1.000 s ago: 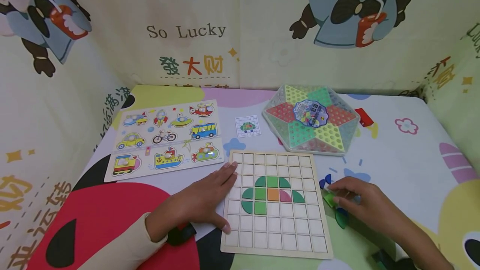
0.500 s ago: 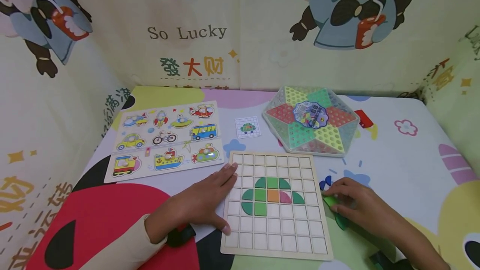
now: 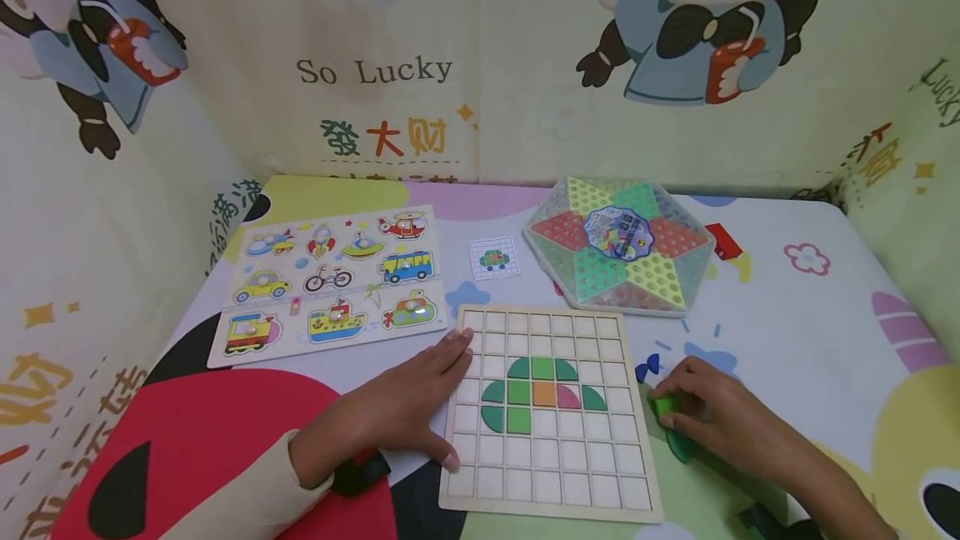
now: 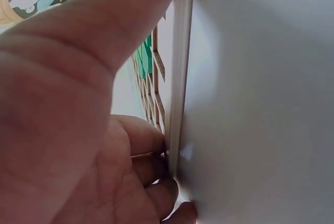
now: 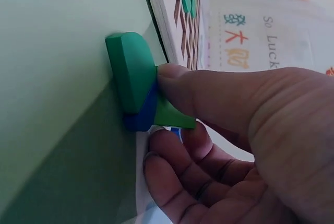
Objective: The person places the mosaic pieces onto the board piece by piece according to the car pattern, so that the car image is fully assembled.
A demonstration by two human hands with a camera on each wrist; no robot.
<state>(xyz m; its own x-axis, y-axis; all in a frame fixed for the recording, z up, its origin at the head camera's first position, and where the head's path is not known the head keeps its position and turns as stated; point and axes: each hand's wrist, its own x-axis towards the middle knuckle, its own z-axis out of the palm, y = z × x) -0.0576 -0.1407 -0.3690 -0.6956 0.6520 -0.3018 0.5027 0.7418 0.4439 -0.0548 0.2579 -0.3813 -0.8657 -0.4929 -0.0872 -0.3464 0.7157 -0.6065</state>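
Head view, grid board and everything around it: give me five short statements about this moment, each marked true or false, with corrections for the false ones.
1. The right hand pinches a light green piece. True.
2. The left hand is lifted clear of the grid board. False: it touches the board's left edge.
3. The orange square sits between a light green square and a pink piece. True.
4. The picture card lies between the vehicle puzzle and the hexagonal box. True.
5. The hexagonal box is left of the vehicle puzzle. False: it is to the right.
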